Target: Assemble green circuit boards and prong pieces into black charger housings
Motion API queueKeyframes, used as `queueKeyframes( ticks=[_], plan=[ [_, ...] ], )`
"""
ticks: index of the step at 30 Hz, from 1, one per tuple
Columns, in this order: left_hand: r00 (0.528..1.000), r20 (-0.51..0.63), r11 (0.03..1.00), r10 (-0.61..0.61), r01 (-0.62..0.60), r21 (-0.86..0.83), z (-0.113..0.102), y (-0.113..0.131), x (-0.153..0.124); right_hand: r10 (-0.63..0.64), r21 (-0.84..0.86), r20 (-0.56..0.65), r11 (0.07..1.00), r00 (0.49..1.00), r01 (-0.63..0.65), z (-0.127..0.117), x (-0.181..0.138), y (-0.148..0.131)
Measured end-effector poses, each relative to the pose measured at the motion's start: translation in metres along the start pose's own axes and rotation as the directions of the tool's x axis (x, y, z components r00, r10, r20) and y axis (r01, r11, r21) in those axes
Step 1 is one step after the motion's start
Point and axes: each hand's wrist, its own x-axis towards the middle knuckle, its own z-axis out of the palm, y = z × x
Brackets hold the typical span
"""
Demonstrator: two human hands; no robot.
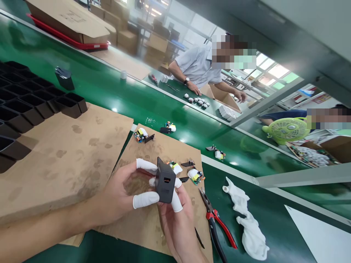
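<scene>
Both my hands hold a small black charger housing (165, 183) with two ports on its face, above a sheet of brown cardboard (153, 223). My left hand (123, 195), white finger cots on thumb and forefinger, pinches it from the left. My right hand (178, 219), also wearing cots, grips it from below and behind. Small circuit boards with white and yellow parts (196, 175) lie just beyond it on the cardboard.
Red-handled pliers (216, 223) and white gloves (246, 223) lie to the right on the green belt (109, 91). Black trays (30, 106) stand at left on a larger cardboard sheet (68, 153). More boards (141, 135) lie farther off. Two people work across the belt, near a green fan (287, 129).
</scene>
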Motion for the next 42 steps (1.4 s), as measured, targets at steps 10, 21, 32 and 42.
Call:
queueKeyframes(
  ticks=[10,21,32,42],
  plan=[
    [0.985,0.051,0.923,-0.164,0.171,-0.345,0.001,-0.023,0.001,-0.023,-0.143,-0.095,0.990,0.995,0.009,-0.008,-0.002,0.011],
    [0.973,0.046,0.921,-0.224,0.227,-0.316,0.000,-0.016,0.004,-0.043,-0.521,0.092,0.850,0.995,0.085,-0.019,-0.003,-0.003],
    [0.898,-0.050,0.848,-0.438,0.394,-0.355,-0.003,-0.014,0.014,-0.297,-0.991,-0.013,-0.125,0.955,-0.053,-0.091,-0.049,-0.039],
    [0.877,0.009,0.824,-0.481,0.456,-0.337,0.002,-0.012,0.006,-0.471,-0.946,-0.082,0.313,0.879,0.079,-0.069,-0.088,-0.022]
  ],
)
